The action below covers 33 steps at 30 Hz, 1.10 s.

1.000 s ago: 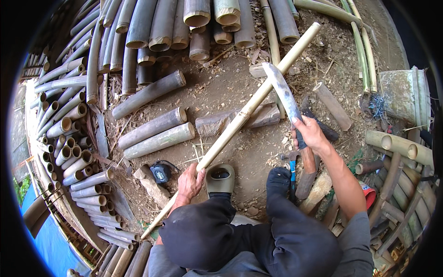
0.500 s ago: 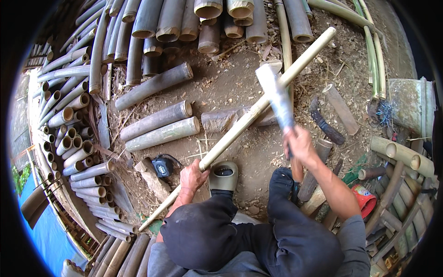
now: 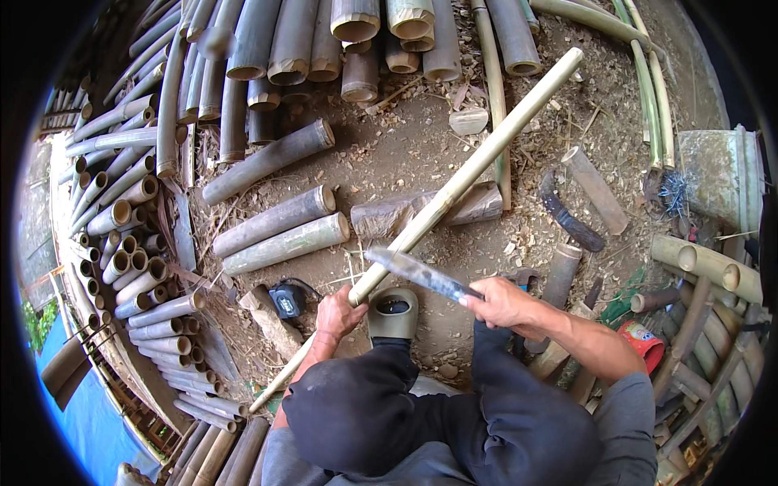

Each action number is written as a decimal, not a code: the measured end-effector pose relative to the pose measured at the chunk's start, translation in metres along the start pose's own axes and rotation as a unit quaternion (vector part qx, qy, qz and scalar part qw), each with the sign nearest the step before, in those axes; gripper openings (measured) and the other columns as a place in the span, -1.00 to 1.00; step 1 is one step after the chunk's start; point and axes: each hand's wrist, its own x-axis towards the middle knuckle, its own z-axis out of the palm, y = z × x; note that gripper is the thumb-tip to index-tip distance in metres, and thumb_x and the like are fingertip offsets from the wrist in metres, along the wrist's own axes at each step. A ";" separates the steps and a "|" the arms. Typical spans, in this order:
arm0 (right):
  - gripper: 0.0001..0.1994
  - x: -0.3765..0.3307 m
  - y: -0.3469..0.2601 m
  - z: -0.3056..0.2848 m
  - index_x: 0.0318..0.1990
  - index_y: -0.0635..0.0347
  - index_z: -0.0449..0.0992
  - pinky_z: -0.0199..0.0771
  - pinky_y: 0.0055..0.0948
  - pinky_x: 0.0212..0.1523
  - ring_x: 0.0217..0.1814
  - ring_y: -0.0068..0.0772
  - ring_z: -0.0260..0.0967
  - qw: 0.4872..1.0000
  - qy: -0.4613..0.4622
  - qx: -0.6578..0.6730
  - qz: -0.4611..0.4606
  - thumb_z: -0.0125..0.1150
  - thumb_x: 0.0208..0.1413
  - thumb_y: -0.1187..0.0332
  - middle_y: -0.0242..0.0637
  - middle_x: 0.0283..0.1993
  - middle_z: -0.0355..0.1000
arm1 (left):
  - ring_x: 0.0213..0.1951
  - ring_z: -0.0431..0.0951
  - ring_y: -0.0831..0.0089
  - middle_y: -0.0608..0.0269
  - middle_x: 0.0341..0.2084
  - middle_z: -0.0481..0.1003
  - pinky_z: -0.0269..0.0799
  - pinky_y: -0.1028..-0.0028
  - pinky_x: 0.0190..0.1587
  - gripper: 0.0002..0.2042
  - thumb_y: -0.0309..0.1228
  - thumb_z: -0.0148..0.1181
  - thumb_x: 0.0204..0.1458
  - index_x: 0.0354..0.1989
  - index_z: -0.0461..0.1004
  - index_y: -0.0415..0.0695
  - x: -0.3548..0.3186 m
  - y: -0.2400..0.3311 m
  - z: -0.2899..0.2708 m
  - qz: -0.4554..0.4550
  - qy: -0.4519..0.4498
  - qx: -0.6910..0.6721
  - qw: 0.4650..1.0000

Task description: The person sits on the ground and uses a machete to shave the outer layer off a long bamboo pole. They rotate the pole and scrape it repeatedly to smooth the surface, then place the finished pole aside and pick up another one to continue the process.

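Spreading across the middle: brown ground (image 3: 389, 162) strewn with pale chips and scraps.
Stacks: bamboo culms (image 3: 255, 40) from 11 to 12 o'clock, cut ends facing inward; a further pile of shorter tubes (image 3: 166, 310) at 9 and 8 o'clock.
Crossing the view: a pale pole (image 3: 415, 231), slanting from between 1 and 2 o'clock down to 7 o'clock, passing over a log.
Seated person: dark trousers (image 3: 348, 413) at 6 o'clock, knees apart.
Rim, 2 to 3 o'clock: a grey container (image 3: 717, 178).
Log: the weathered log (image 3: 381, 215) lies on the ground just off centre toward 12 o'clock.
Cut lengths: three bamboo sections (image 3: 288, 244) between 9 and 10 o'clock.
Blade: a long knife (image 3: 425, 276) near the centre, its tip toward 10 o'clock and overlapping the pole; whether they touch cannot be told.
Footwear: an olive clog (image 3: 397, 324) near 6 o'clock, just beside the left hand.
Right hand: the right hand (image 3: 496, 304), at 4 o'clock, fingers curled tight about the knife's handle, which is mostly hidden.
Left hand: the left hand (image 3: 339, 314), at 7 o'clock, closed around the pole.
Smallest: a dark boxy item (image 3: 285, 300) with a black strap, 8 o'clock.
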 end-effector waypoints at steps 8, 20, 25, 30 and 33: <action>-0.73 0.009 0.013 -0.020 -0.20 0.25 0.36 0.49 -0.45 -0.62 -0.64 -0.56 0.36 0.980 0.166 0.103 0.026 -0.02 0.37 0.19 -0.36 -0.52 0.39 | -0.31 0.60 -0.14 -0.23 -0.47 0.56 0.51 0.10 -0.18 -0.60 -0.15 0.27 -0.16 -0.28 0.55 -0.27 0.015 -0.019 -0.006 0.045 -0.078 -0.117 0.989; -0.72 0.007 0.005 -0.008 -0.27 0.21 0.41 0.46 -0.42 -0.59 -0.60 -0.53 0.38 0.985 0.141 0.090 0.043 0.02 0.35 0.17 -0.38 -0.51 0.41 | -0.44 0.62 0.16 -0.14 -0.54 0.56 0.51 0.26 -0.24 -0.59 -0.19 0.31 -0.22 -0.35 0.58 -0.35 0.022 -0.017 -0.014 0.025 -0.121 -0.161 0.979; -0.73 0.010 0.007 -0.024 -0.26 0.27 0.38 0.41 -0.47 -0.68 -0.67 -0.52 0.35 0.937 0.267 0.219 0.048 -0.06 0.39 0.24 -0.39 -0.56 0.37 | -0.61 0.50 0.39 0.13 -0.68 0.51 0.43 0.35 -0.49 -0.68 -0.27 0.31 -0.21 -0.46 0.55 -0.36 0.031 -0.025 -0.011 0.003 -0.186 -0.232 0.955; -0.74 0.015 0.018 -0.019 -0.24 0.25 0.40 0.45 -0.46 -0.62 -0.65 -0.55 0.37 0.952 0.246 0.181 0.032 0.03 0.35 0.21 -0.41 -0.55 0.39 | -0.69 0.43 0.52 0.27 -0.71 0.47 0.32 0.46 -0.64 -0.78 -0.33 0.34 -0.18 -0.52 0.55 -0.26 0.040 -0.023 -0.023 -0.039 -0.303 -0.323 0.896; -0.77 0.017 0.026 -0.038 -0.27 0.24 0.36 0.42 -0.45 -0.68 -0.66 -0.56 0.34 0.883 0.396 0.248 -0.045 -0.05 0.39 0.27 -0.38 -0.57 0.36 | -0.70 0.40 0.53 0.31 -0.73 0.43 0.30 0.48 -0.64 -0.82 -0.34 0.33 -0.18 -0.56 0.52 -0.20 0.043 -0.026 -0.022 -0.038 -0.356 -0.350 0.865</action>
